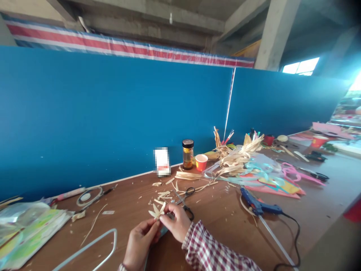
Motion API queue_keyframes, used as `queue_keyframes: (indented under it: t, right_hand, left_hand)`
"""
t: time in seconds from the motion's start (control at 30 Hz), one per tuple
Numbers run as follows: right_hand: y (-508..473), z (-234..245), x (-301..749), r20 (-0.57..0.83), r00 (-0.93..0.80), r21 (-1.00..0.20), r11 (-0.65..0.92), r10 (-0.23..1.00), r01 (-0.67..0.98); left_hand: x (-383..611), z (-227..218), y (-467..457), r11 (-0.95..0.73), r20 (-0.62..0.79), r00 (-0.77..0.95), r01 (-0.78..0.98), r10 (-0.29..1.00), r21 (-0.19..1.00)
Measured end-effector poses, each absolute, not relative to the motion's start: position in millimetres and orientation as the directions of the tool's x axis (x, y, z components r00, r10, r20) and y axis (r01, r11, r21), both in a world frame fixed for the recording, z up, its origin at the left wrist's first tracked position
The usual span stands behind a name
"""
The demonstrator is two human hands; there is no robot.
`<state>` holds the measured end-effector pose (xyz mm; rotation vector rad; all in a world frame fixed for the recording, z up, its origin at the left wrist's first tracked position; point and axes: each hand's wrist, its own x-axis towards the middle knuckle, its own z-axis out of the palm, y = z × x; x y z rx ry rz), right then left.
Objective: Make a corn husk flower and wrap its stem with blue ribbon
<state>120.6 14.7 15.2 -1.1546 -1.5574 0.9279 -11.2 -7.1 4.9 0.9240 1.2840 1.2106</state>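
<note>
Between my two hands is a small pale flower with pointed petals, apparently made of dried corn husk. My left hand pinches its base from below between thumb and fingers. From the right, my right hand grips one of its petals with thumb and fingertips. Dark-handled scissors lie on the table just beyond my right hand, partly hidden by it. Scraps of husk are scattered behind the flower. A greyish object under my hands is mostly covered, and I cannot make out what it is.
A blue glue gun with a black cord lies at right. Behind stand a lidded jar and a red paper cup. Dried husks and pink scissors are farther right. A bent white rod lies front left.
</note>
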Motion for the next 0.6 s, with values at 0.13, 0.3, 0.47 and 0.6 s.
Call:
queue_keyframes:
  t: [0.13,0.3,0.47,0.6]
  right_hand:
    - [18.6,13.2,120.9,0.22,-0.111,-0.956,0.236,0.969,0.173]
    - [24.3,20.8,125.7,0.235,-0.051,-0.969,0.238,0.971,0.071]
    - [20.3,39.2,134.3,0.426,0.132,-0.904,0.416,0.895,0.094]
    - [11.3,46.0,132.5,0.439,0.056,-0.897,0.433,0.897,0.089]
  left_hand:
    - [-11.0,2.8,-5.7,0.147,-0.18,-0.183,-0.182,0.966,0.972]
    - [-10.1,3.8,-5.7,0.21,-0.27,-0.213,-0.267,0.939,0.941]
    - [-11.1,4.8,-6.0,0.179,-0.249,-0.259,-0.266,0.933,0.947]
    - [-14.3,4.6,-5.1,0.197,-0.262,-0.202,-0.29,0.944,0.936]
